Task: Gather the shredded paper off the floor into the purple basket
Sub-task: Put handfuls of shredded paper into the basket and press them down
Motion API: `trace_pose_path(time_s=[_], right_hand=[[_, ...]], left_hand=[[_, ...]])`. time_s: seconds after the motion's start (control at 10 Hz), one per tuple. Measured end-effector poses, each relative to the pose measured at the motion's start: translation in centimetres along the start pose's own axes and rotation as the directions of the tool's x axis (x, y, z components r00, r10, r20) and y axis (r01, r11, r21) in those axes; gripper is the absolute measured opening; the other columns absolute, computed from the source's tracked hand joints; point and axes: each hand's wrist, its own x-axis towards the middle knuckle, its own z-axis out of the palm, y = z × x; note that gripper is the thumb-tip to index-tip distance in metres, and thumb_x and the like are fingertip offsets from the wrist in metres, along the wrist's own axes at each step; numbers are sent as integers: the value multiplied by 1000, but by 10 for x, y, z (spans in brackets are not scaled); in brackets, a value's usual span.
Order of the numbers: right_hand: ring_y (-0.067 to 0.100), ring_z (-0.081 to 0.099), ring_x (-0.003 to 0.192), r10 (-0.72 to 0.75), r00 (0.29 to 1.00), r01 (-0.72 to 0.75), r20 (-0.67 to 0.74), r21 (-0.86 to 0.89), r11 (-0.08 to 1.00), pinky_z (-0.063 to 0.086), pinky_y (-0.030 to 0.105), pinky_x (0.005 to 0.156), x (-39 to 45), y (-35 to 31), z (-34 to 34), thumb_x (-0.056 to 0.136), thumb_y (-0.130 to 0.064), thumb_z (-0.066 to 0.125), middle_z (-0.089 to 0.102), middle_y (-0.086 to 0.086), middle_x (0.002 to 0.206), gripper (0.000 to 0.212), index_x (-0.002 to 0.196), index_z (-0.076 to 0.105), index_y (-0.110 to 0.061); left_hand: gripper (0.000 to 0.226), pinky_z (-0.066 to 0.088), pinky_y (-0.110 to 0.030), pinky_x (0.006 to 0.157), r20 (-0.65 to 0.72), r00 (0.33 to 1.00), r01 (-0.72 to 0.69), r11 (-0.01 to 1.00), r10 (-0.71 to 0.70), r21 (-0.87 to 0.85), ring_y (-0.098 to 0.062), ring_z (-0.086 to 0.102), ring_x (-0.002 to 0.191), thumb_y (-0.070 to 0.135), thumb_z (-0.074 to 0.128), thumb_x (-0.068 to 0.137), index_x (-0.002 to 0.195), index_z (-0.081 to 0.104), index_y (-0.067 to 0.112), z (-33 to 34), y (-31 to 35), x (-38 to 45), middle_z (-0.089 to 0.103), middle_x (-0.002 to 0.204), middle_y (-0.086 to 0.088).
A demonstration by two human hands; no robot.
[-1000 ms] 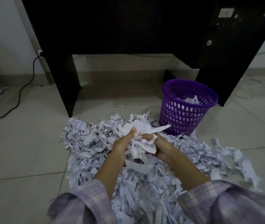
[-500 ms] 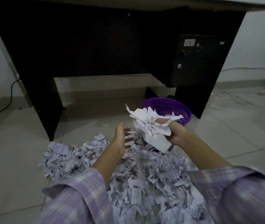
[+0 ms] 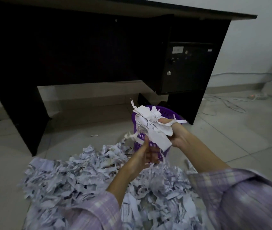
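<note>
**Handful of shreds raised to the basket's rim**

Since half a second ago, the right hand (image 3: pixel 178 135) has carried its crumpled white wad of paper strips (image 3: pixel 151 125) further up and toward the centre of the frame, so that the wad now covers the near part of the purple slotted plastic basket (image 3: pixel 166 112). The left hand (image 3: pixel 144 155) has followed it rightward and now sits just below the wad, in front of the basket's wall.

The right hand's fingers are curled round the wad, grasping it from the right, with one fingertip poking out through the strips at the top. The wad hangs just above and before the basket's rim; whether any strip touches the rim cannot be told. The left hand is turned thumb-up, its fingers loosely bent and released, holding nothing; a few thin strips dangle near it.

A broad heap of white shredded paper (image 3: pixel 85 176) printed with dark text covers the pale tiled floor (image 3: pixel 231 146) across the lower middle of the frame, reaching up to the foot of the basket. One stray scrap (image 3: pixel 94 135) lies apart on the tiles, left of the basket.

Lilac checked sleeves (image 3: pixel 239 200) fill the lower corners. Behind, a black desk (image 3: pixel 82 55) spans the upper frame, the basket standing beside its right leg. White cables (image 3: pixel 228 103) trail across the floor at right.
</note>
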Motion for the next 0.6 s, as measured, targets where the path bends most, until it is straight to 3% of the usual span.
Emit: trace_pose_path(time_s=[0.1,0.2,0.3,0.4,0.5,0.6], right_hand=[[33,65,108,-60,998,60,-1,20,998,51,20,46,1,2,-9,95,0,45,44,27,141,44,139,40,8],[16,71,59,-4,999,-1,48,95,995,55,20,50,6,7,-18,97,-7,47,71,22,100,35,129,53,3],[14,72,59,68,992,-80,105,111,991,56,20,52,7,12,-23,99,-11,45,74,11,72,20,105,61,-1],[17,73,66,56,993,-64,105,76,995,56,21,49,8,8,-21,98,-8,46,74,12,76,19,99,62,1],[18,73,78,18,996,-21,88,33,999,54,20,47,5,-10,-13,99,-11,44,73,11,87,24,110,62,0],[33,59,116,-99,995,99,15,-10,995,50,18,44,12,-40,1,100,-7,41,56,19,133,39,137,44,4]], left_hand=[[29,47,-26,69,-52,999,19,994,-13,112,-9,53,58,37,51,96,81,65,17,-13,-20,-4,52,63,3],[12,50,-30,67,-173,984,61,990,-39,125,-13,58,59,9,54,95,86,62,11,-24,-30,-5,56,71,-4],[13,48,-28,64,-315,945,97,995,-86,20,-18,62,66,1,53,94,91,62,10,-29,-25,-5,65,81,-7],[5,45,-19,46,-397,918,46,996,-14,71,-19,58,63,3,54,93,91,58,6,-27,-6,-2,62,75,-8],[8,43,-18,41,-457,888,-13,998,43,68,-20,56,60,4,52,92,86,57,4,-23,19,10,61,73,-11],[10,42,-27,62,-507,860,-27,997,59,69,-24,59,75,9,51,90,84,59,11,-22,40,32,66,91,-14]])
